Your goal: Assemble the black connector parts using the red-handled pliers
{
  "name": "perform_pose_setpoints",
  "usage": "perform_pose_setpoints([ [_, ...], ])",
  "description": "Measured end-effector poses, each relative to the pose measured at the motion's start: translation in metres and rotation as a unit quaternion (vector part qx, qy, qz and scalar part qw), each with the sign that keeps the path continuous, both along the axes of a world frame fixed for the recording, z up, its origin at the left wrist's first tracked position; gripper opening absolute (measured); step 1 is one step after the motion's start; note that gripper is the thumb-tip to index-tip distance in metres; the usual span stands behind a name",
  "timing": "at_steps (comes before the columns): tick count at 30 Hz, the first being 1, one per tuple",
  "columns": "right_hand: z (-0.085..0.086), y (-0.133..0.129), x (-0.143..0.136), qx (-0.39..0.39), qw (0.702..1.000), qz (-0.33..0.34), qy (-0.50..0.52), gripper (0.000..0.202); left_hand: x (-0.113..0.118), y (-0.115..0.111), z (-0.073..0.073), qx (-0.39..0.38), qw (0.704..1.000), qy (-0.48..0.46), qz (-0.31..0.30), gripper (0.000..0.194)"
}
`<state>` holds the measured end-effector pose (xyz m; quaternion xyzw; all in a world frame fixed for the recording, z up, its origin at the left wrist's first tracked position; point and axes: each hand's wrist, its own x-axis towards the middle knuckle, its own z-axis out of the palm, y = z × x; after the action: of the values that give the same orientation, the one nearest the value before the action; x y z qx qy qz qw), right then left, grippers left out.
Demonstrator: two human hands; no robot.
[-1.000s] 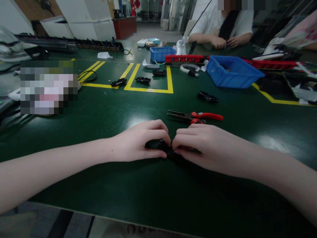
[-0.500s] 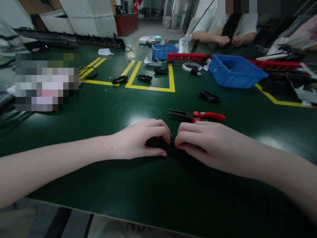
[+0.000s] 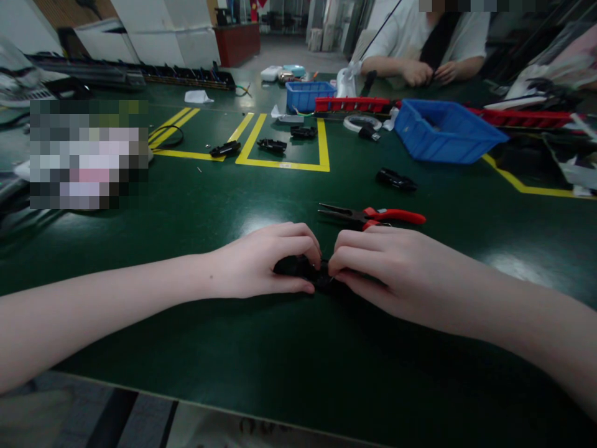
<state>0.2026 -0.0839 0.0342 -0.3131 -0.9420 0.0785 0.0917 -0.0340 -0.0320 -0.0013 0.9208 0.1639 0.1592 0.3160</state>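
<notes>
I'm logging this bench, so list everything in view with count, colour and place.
Held part: one, black, between the hands
Pliers: one, red-handled, beyond the right hand
Loose parts: four, black, two inside the yellow tape, one at its left, one right
Blue bins: two, blue, beyond the loose parts
Red strips: at least two, red, behind the bins
Ring: one, white, left of the larger bin
Blurred-out item: one, pinkish, left
Table: one, green, underneath
Co-worker: one, white top, far side
Other clutter: too unclear to count
Left hand: one, bare, gripping held part
Right hand: one, bare, fingertips at its right end
</notes>
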Motion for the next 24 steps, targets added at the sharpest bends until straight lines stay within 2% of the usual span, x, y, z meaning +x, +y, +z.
perform_pose_setpoints([
  [7,0.000,-0.004,-0.005,0.033,0.999,0.004,-0.014,0.022,0.000,-0.001,0.000,0.000,1.000,-0.001,0.004,0.018],
  [15,-0.005,-0.005,-0.006,0.002,1.000,0.002,0.021,0.011,0.000,-0.002,0.001,0.008,1.000,0.006,0.016,0.020],
  [24,-0.009,-0.005,-0.013,0.097,0.995,-0.036,-0.002,0.015,-0.002,-0.002,0.001,0.071,0.995,0.031,0.060,0.025],
])
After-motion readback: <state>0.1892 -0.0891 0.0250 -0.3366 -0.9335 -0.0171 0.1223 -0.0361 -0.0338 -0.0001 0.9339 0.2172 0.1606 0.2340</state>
